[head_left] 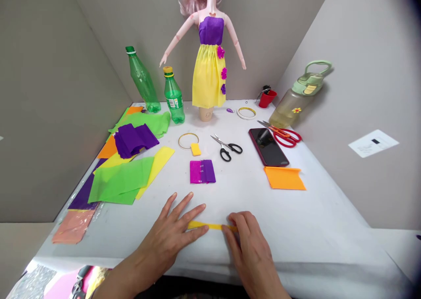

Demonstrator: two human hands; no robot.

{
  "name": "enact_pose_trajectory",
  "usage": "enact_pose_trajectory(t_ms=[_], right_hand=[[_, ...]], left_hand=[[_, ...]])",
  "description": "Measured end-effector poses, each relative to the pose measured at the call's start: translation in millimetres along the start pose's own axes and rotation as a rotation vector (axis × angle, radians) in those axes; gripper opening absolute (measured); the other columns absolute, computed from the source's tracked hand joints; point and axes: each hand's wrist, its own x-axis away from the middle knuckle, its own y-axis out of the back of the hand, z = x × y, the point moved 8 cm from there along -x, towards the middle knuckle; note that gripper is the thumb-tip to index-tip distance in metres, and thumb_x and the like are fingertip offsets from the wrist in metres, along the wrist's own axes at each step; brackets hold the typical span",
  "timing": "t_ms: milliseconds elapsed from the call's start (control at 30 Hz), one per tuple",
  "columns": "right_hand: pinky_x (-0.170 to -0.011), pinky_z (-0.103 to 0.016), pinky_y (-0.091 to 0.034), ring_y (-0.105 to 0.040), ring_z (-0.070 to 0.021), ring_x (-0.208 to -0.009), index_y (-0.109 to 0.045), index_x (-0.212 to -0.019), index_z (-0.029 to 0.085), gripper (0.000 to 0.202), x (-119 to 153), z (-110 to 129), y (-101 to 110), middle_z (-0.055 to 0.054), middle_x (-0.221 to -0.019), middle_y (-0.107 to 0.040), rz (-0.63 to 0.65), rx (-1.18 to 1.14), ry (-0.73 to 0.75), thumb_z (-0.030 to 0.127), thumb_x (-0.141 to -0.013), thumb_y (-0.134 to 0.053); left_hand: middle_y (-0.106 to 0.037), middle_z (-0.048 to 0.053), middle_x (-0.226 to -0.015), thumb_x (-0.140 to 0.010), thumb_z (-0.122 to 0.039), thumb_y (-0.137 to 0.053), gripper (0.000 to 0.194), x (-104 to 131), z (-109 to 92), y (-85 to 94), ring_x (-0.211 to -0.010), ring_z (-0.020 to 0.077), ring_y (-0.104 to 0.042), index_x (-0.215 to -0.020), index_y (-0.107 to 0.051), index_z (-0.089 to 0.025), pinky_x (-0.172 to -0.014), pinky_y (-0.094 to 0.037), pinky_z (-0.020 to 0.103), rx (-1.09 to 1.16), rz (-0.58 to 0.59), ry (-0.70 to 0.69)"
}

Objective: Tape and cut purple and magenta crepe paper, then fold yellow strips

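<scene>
A narrow yellow strip (215,226) lies flat on the white table near its front edge, running sideways between my hands. My left hand (171,233) rests over its left part, palm down with fingers spread. At the strip's right end is my right hand (248,242), its thumb and fingertips drawn together on the yellow material. Beyond them lies a folded magenta and purple piece (202,171). Black-handled scissors (226,148) lie partly open behind it, beside a thin ring (188,141) with a small yellow piece (195,149).
Colored sheets (121,180) cover the left side. Green bottles (174,99) and a doll in a yellow skirt (209,77) stand behind. To the right are a phone (268,146), red-handled scissors (286,137), an orange piece (285,178) and a water bottle (289,106).
</scene>
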Motion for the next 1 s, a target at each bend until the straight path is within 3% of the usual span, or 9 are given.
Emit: enact_pose_trajectory(t_ms=[133, 367, 600, 800, 900, 1000], right_hand=[[-0.066, -0.037, -0.053, -0.058, -0.0233, -0.077, -0.050, -0.103, 0.020, 0.010, -0.8, 2.4, -1.3, -0.007, -0.088, -0.054, -0.006, 0.038, 0.003, 0.028, -0.099, -0.045], [-0.073, -0.034, -0.055, -0.059, -0.0212, -0.088, -0.049, -0.114, 0.020, 0.021, 5.0, -6.1, 0.6, -0.010, -0.102, -0.054, 0.003, -0.053, -0.009, 0.013, -0.098, -0.037], [-0.085, -0.049, -0.050, -0.052, -0.0310, -0.109, -0.051, -0.124, 0.017, 0.029, 10.5, -19.4, 19.8, -0.017, -0.120, -0.053, -0.064, 0.175, 0.058, 0.017, -0.097, -0.040], [-0.089, -0.053, -0.046, -0.051, -0.0340, -0.118, -0.050, -0.128, 0.018, 0.034, 14.0, -38.7, 36.4, -0.017, -0.127, -0.054, -0.128, 0.257, 0.018, 0.017, -0.097, -0.036], [-0.095, -0.055, -0.044, -0.049, -0.0351, -0.123, -0.050, -0.129, 0.017, 0.034, 14.4, -30.1, 39.3, -0.018, -0.130, -0.052, -0.140, 0.217, 0.050, 0.016, -0.096, -0.042], [-0.098, -0.046, -0.046, -0.050, -0.0298, -0.122, -0.050, -0.132, 0.015, 0.040, 16.0, -7.4, 35.2, -0.018, -0.131, -0.052, -0.107, 0.053, 0.136, 0.006, -0.093, -0.046]], left_hand=[[-0.042, 0.005, -0.153, -0.074, 0.012, -0.047, 0.081, 8.1, 2.4, 1.1, -0.149, 0.0326, -0.017, -0.139, -0.049, -0.035, -0.115, -0.016, 0.065, -0.022, -0.020, 0.020], [-0.044, 0.005, -0.152, -0.083, 0.004, -0.054, 0.064, 8.5, 2.5, 0.5, -0.148, 0.0316, -0.022, -0.133, -0.056, -0.036, -0.116, -0.016, 0.063, -0.016, -0.074, 0.053], [-0.046, 0.005, -0.150, -0.080, 0.011, -0.048, 0.070, 8.1, 3.0, 1.3, -0.148, 0.0312, -0.022, -0.131, -0.057, -0.036, -0.114, -0.021, 0.064, 0.010, -0.090, 0.062], [-0.047, 0.004, -0.149, -0.081, 0.012, -0.045, 0.068, 6.1, 3.1, 4.2, -0.148, 0.0300, -0.024, -0.127, -0.059, -0.034, -0.115, -0.024, 0.063, 0.026, -0.115, 0.075], [-0.047, 0.004, -0.149, -0.081, 0.012, -0.044, 0.067, 5.4, 2.9, 4.9, -0.147, 0.0300, -0.024, -0.127, -0.060, -0.034, -0.115, -0.023, 0.063, 0.027, -0.116, 0.072], [-0.048, 0.005, -0.147, -0.083, 0.011, -0.043, 0.064, 4.0, 2.1, 6.0, -0.147, 0.0296, -0.025, -0.125, -0.061, -0.034, -0.115, -0.023, 0.062, 0.039, -0.121, 0.074]])
